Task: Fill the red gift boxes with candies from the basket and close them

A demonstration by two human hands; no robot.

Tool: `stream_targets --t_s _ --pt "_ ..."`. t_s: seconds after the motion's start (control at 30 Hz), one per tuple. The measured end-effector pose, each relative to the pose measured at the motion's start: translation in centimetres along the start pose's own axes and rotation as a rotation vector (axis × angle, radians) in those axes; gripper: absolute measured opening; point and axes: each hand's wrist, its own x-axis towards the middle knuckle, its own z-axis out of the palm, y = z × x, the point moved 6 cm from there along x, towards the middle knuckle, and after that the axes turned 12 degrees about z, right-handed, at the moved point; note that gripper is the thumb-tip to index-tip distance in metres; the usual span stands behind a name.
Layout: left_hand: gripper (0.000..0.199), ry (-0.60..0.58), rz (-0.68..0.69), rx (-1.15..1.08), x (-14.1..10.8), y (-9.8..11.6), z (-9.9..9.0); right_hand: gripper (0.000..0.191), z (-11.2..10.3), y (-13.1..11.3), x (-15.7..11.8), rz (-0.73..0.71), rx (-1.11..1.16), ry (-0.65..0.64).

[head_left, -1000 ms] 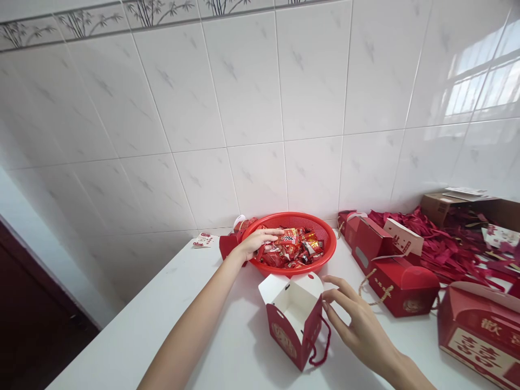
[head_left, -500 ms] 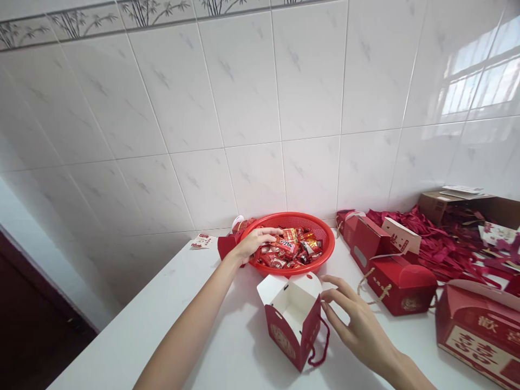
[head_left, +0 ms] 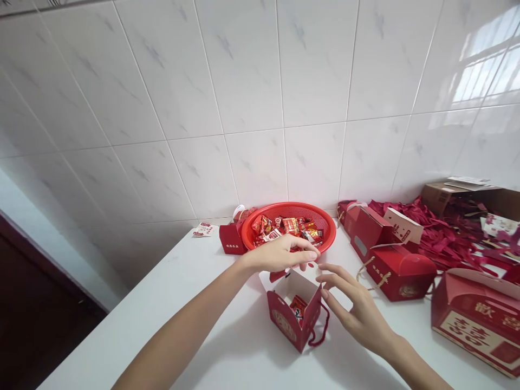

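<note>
A small red gift box with a white inside and a dark red cord handle stands with its top flaps up. Red-wrapped candy lies inside it. My left hand hovers over the box's back edge, palm down, fingers stretched out and slightly bent. Just below that hand shows a small red piece, too hidden to name. With thumb and fingertips, my right hand holds the box's upper right edge. Behind the box is a red plastic basket of wrapped candies, partly covered by my left hand.
Against the tiled wall at right lie red boxes, magenta ribbon and a cardboard box. A larger red box stands at the right front. Left of the basket are a small red box and a card on the white table.
My left hand has moved from the candies in the basket to above the gift box. Candy now lies in the box, which was bare inside before. My right hand stays at its edge.
</note>
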Motion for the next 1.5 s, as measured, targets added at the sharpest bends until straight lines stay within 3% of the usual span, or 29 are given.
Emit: stream_targets --t_s 0.13,0.27,0.43,0.6,0.77,0.9,1.03,1.23,1.37,1.5 --pt "0.034 0.04 -0.005 0.023 -0.3 -0.9 1.2 0.022 -0.1 -0.9 0.0 0.002 0.111 -0.076" --pt "0.031 -0.015 -0.038 0.043 -1.4 -1.2 1.3 0.014 0.0 -0.6 0.1 0.095 0.172 -0.127" --pt "0.031 -0.049 -0.01 0.091 -3.3 -0.2 -0.4 0.014 0.2 0.1 0.2 0.159 0.239 -0.172" --pt "0.027 -0.061 -0.182 0.39 -6.3 -1.4 -2.7 0.022 0.2 -0.1 0.1 0.154 0.289 -0.184" --pt "0.041 -0.087 -0.278 0.366 -8.5 -2.6 -2.9 0.027 0.1 -0.3 0.1 0.149 0.266 -0.144" --pt "0.054 -0.112 -0.312 0.329 -9.0 -2.8 -2.4 0.029 -0.2 -0.4 0.1 0.132 0.227 -0.089" --pt "0.065 -0.112 -0.257 0.261 -8.6 -2.6 -1.4 0.028 -0.3 -0.3 0.1 0.105 0.174 -0.07" --pt "0.043 -0.13 -0.137 0.316 -8.3 -1.0 0.9 0.018 0.2 0.6 0.1 0.107 0.069 0.04" --pt "0.048 -0.206 -0.029 0.318 -8.0 0.2 3.0 0.034 0.9 0.9 -0.1 0.083 0.047 0.026" --pt "0.053 -0.169 0.024 0.342 -7.1 0.4 4.2 0.048 0.9 1.1 -0.1 0.082 0.038 0.066"
